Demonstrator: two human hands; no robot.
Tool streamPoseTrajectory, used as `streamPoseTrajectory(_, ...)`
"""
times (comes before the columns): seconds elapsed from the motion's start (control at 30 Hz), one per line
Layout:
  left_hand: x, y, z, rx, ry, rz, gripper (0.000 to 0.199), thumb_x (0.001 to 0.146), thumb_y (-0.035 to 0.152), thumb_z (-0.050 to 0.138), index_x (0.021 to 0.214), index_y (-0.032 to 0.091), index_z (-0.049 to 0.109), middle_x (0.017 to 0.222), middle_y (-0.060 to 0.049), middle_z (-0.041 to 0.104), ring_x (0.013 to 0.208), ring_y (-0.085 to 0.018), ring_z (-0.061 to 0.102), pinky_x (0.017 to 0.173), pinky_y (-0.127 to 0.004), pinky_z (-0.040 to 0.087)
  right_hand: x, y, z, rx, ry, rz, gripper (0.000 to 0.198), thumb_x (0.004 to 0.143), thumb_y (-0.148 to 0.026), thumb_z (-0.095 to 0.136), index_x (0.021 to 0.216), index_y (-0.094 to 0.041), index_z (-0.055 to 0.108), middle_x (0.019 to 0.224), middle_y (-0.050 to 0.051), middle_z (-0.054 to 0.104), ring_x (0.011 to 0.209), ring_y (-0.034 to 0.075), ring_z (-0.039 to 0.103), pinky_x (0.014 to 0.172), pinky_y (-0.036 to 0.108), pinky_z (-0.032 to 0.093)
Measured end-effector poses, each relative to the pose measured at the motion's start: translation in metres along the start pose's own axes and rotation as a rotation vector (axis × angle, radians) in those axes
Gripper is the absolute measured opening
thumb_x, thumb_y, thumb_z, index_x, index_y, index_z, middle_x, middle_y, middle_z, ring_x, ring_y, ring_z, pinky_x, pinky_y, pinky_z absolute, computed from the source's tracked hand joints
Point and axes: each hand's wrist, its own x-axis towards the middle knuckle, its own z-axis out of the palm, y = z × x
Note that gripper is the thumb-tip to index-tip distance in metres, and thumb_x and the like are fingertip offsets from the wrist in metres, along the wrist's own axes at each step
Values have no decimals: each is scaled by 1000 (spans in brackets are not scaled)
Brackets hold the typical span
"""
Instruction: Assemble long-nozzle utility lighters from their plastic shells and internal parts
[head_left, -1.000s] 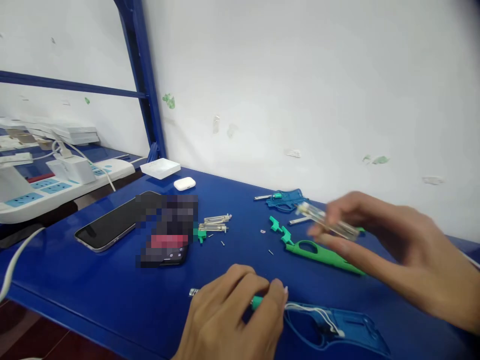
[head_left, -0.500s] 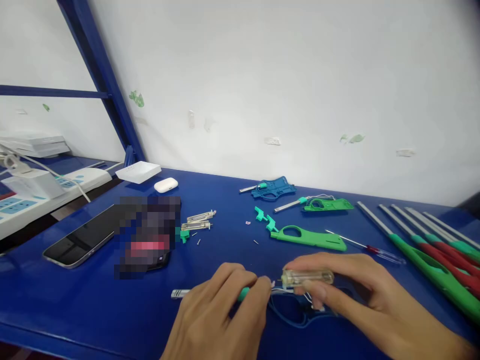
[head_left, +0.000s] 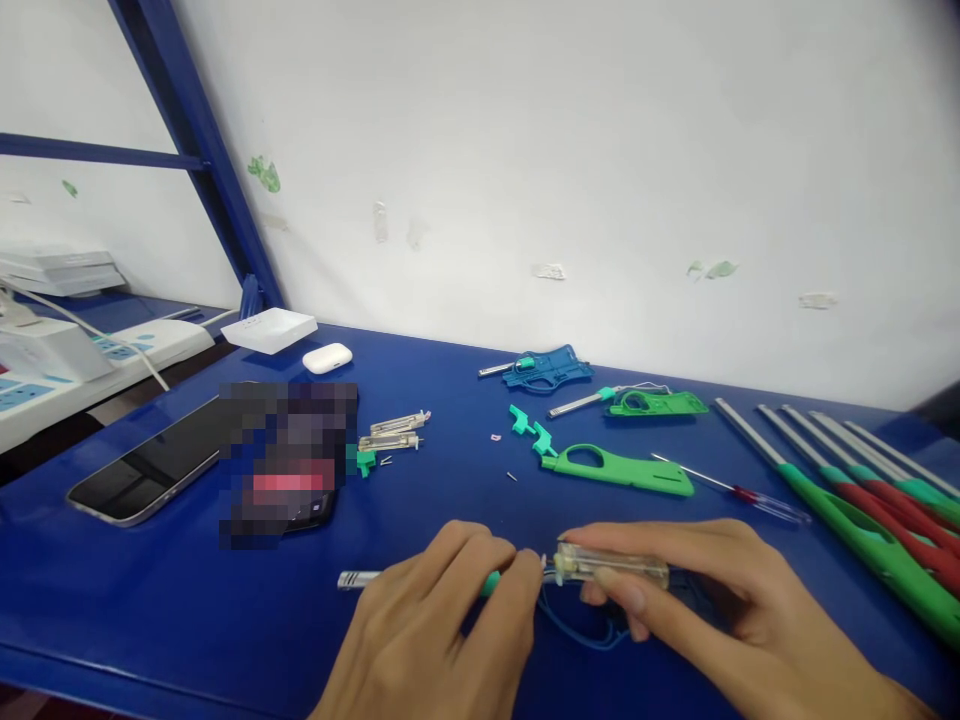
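My right hand [head_left: 720, 600] grips a clear, cylinder-like lighter fuel tank [head_left: 619, 567] between thumb and fingers, its pale valve end facing left. Close to that end, my left hand [head_left: 442, 620] pinches a small pale pink piece [head_left: 544, 562] at the fingertips. Whether piece and valve touch, I cannot tell. Below the left hand lies a metal lighter tube [head_left: 358, 580] with a teal collar [head_left: 490, 583], partly covered by the fingers. A blue lighter shell half [head_left: 581, 625] lies under the hands, mostly hidden by the right one.
Opened blue [head_left: 551, 368] and green lighter halves [head_left: 656, 404], a green shell [head_left: 630, 472], teal triggers [head_left: 541, 438] and a screwdriver [head_left: 757, 498] lie beyond. Whole lighters [head_left: 847, 530] are at right. Clear tanks [head_left: 390, 441], phones [head_left: 150, 465] and a white case [head_left: 328, 358] are left.
The right hand has brought the fuel tank slightly left, its valve end now closer to the left fingertips. The left hand keeps its pinch almost in place. The view has shifted a little.
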Motion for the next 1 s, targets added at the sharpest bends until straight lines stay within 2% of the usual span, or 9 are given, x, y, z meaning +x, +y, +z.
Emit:
streamPoseTrajectory(0.1,4,1,0,-13,46,52,21,99,0,58,107,12,74,82,-3,76,76,-19,75,64,-30,53,1,-6,3,133,-29,63,29,102,-52,67,117,-34,84,78,-3,82,56,12,72,59,18,61)
streamPoseTrajectory(0.2,4,1,1,-9,109,71,18,100,1,58,103,11,73,79,-3,77,74,-20,76,69,-31,56,1,-8,2,177,-108,23,34,107,-50,58,118,-28,82,72,-2,78,51,11,67,51,18,55)
streamPoseTrajectory(0.3,2,2,1,23,89,77,18,104,5,58,105,11,74,83,-2,80,78,-19,78,74,-30,58,0,-5,2,195,-220,2,40,111,-47,49,98,-23,78,72,-1,76,52,10,67,50,19,50)
streamPoseTrajectory(0.37,2,3,0,31,70,78,19,106,5,57,105,12,74,85,-2,81,81,-19,79,77,-29,59,-2,-4,3,205,-242,2,49,114,-47,43,82,-23,71,69,-1,75,51,9,66,55,19,50)
streamPoseTrajectory(0.43,2,6,-2,31,86,63,18,106,6,57,106,12,74,86,-2,81,83,-18,80,78,-29,60,-5,-3,7,212,-242,13,54,115,-50,38,77,-23,66,62,-2,72,48,9,65,57,20,50)
streamPoseTrajectory(0.63,2,12,-4,54,149,57,13,105,7,61,104,11,73,83,-2,81,78,-18,79,73,-30,59,-8,-2,15,286,-285,134,57,114,-58,33,83,-23,65,58,-1,72,44,11,64,51,20,49)
streamPoseTrajectory(0.83,6,8,3,-3,168,46,10,101,3,64,101,9,72,76,-2,77,67,-17,75,67,-30,57,-5,-5,13,292,-213,90,41,112,-54,47,118,-22,72,72,-1,73,49,10,66,52,19,50)
streamPoseTrajectory(1.0,6,8,2,13,205,51,10,98,2,67,98,11,72,72,0,75,62,-16,73,59,-31,52,-7,-4,13,245,-144,84,31,107,-50,59,117,-25,74,69,-2,72,50,11,67,52,19,55)
